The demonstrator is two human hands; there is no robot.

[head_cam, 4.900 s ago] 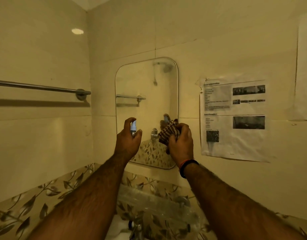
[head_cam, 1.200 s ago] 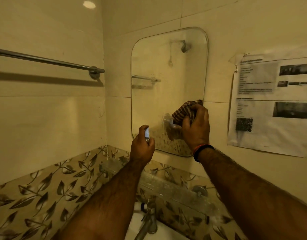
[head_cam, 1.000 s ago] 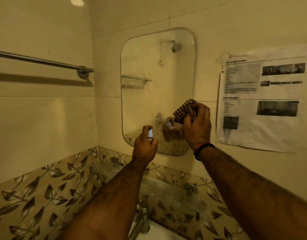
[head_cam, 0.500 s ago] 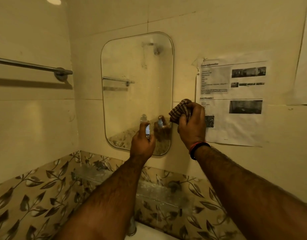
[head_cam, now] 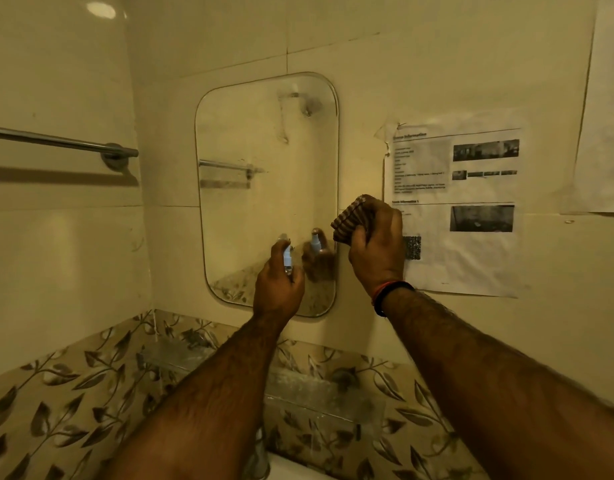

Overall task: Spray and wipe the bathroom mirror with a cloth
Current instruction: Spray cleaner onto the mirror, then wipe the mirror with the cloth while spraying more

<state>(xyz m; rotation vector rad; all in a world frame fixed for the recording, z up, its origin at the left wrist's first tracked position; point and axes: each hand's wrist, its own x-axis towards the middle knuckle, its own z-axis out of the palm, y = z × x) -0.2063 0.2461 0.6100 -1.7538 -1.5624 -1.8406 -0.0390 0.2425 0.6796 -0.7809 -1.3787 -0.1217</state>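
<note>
While the left hand (head_cam: pixel 277 289) grips a small spray bottle (head_cam: pixel 287 255) aimed at the lower part of the wall mirror (head_cam: pixel 264 188), the right hand (head_cam: pixel 376 251) is closed around a bunched striped cloth (head_cam: pixel 352 220) held just off the mirror's right edge. Misting the hazy upper glass evenly, then wiping in overlapping passes from top to bottom, would likely serve best. A printed notice (head_cam: pixel 471 209) taped beside the mirror sits close enough to catch stray spray. A towel bar (head_cam: pixel 63 143) on the left wall stays well clear.
</note>
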